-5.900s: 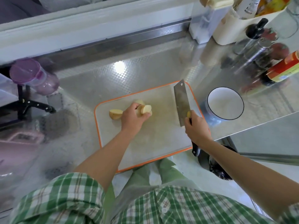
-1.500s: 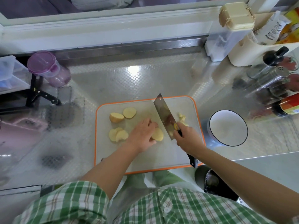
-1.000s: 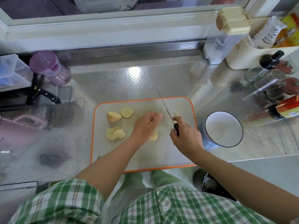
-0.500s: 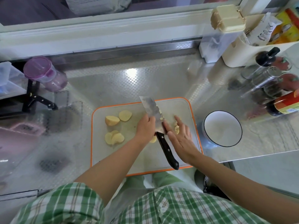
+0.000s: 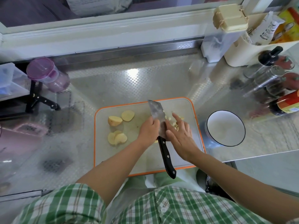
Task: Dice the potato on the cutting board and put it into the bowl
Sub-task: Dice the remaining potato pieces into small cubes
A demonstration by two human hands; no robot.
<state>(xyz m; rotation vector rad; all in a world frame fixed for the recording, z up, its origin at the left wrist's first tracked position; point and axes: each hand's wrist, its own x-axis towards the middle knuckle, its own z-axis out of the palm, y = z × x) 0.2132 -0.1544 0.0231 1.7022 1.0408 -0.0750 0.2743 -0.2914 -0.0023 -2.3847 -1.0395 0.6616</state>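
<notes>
An orange-rimmed cutting board [image 5: 145, 160] lies on the steel counter. On its left side are a potato end piece [image 5: 114, 120], a round slice [image 5: 127, 115] and a small stack of slices [image 5: 117, 137]. A cleaver [image 5: 155, 110] lies across the board's middle, its black handle pointing at me. My left hand [image 5: 148, 131] grips the blade near its spine. My right hand [image 5: 179, 133] is flat with straight fingers, beside the blade and over small diced potato pieces [image 5: 166, 117]. The white bowl [image 5: 226, 126] right of the board holds nothing.
Bottles and a shaker [image 5: 267, 78] crowd the back right with a clear lidded container [image 5: 223, 29]. A purple-lidded jar [image 5: 47, 73] and a black rack [image 5: 32, 101] stand at the left. The counter's front edge runs just below the board.
My right hand let go of the cleaver handle and now lies open on the diced pieces. My left hand moved from the potato slice to the blade and took hold of it.
</notes>
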